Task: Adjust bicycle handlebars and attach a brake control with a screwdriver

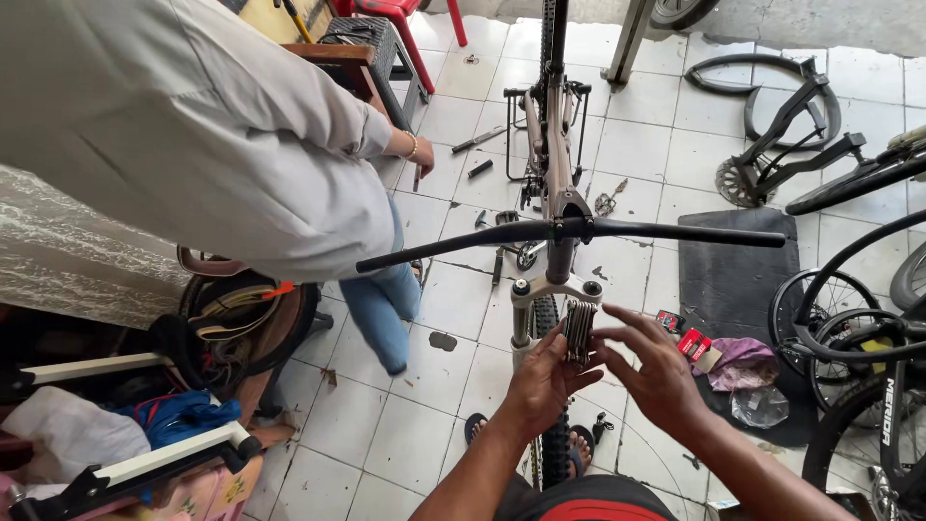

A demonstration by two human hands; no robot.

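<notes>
Right now both hands are busy with a folding multi-tool (pixel 579 333), a stack of dark metal keys held upright between them just in front of the bicycle's suspension fork (pixel 557 289). The left hand (pixel 540 386) is wrapped around the lower body of the tool, fingers closed on it, while the right hand (pixel 656 371) stands half open beside it, its fingertips touching the tool's upper right edge as if picking one key out of the stack. Judging by this, the step in hand is choosing and folding out a key, not yet applying it to any bolt. Just beyond the hands rises the fork crown, and above that the flat black handlebar (pixel 579 232) runs crosswise, with the frame (pixel 550 125) stretching away from the person. Below the hands the front tyre (pixel 552 453) stands between the person's sandalled feet on the white tiled floor (pixel 405 425). The next move seems to call for a firm pinch on a single key and a swing outward while the left hand keeps the body steady. To the left of the hands another person in a pale shirt (pixel 193 125) and jeans bends away; to the right lie a dark rubber mat (pixel 733 260), small red packets (pixel 690 340) and loose wheels (pixel 830 309).
</notes>
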